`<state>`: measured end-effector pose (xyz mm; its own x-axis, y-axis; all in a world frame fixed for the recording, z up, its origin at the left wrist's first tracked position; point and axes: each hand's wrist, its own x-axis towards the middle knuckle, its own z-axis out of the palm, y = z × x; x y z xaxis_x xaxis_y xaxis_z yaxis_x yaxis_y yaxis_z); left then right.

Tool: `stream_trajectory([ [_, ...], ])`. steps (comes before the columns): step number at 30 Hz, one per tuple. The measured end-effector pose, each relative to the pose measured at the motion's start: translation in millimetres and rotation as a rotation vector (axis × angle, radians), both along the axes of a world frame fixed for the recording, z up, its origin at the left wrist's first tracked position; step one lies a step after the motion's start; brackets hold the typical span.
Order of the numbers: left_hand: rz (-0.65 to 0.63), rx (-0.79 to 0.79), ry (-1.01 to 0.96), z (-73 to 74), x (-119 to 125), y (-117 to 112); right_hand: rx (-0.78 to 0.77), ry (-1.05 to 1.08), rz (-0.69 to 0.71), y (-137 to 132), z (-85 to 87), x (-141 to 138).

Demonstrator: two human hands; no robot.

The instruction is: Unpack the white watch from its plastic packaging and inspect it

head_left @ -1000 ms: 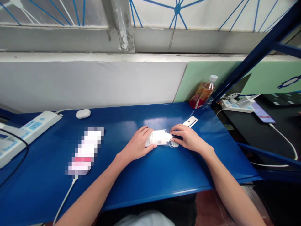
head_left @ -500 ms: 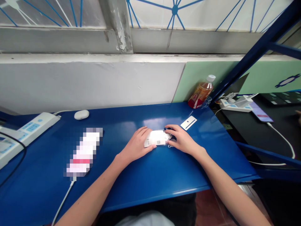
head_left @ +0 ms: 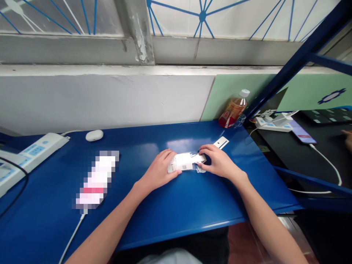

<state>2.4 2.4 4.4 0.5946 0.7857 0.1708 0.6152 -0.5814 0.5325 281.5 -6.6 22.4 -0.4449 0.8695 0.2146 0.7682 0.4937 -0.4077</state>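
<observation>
the left hand (head_left: 162, 167) covers the left end of the packet (head_left: 183, 161), whose print is too small to read. the right hand (head_left: 216, 160) overlaps the packet's other end, so its exact grip cannot be told, and hides the near end of the card (head_left: 221, 142). the phone (head_left: 97, 174) is blurred into blocks. the left edge cuts off the power strip (head_left: 34, 151), the right edge another person's hand (head_left: 348, 139). the bottle (head_left: 233, 110) has unreadable lettering.
</observation>
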Motion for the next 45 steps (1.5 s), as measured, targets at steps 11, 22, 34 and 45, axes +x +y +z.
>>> stream_trajectory([
  [11, -0.011, 0.028, 0.014, -3.8, -1.2, 0.9, -0.048, 0.085, 0.096, 0.3, -14.4, -12.1],
  [22, 0.011, 0.054, 0.017, -6.0, -2.2, 1.0, -0.044, 0.078, 0.056, 1.1, 7.9, 6.0],
  [34, 0.011, 0.042, -0.002, 2.9, -0.2, -2.3, 0.113, 0.557, -0.341, 2.0, 12.0, 23.3],
  [45, 0.042, -0.074, -0.092, 20.8, 9.1, -7.9, -0.423, 1.189, -0.187, 12.1, 0.5, 8.9],
])
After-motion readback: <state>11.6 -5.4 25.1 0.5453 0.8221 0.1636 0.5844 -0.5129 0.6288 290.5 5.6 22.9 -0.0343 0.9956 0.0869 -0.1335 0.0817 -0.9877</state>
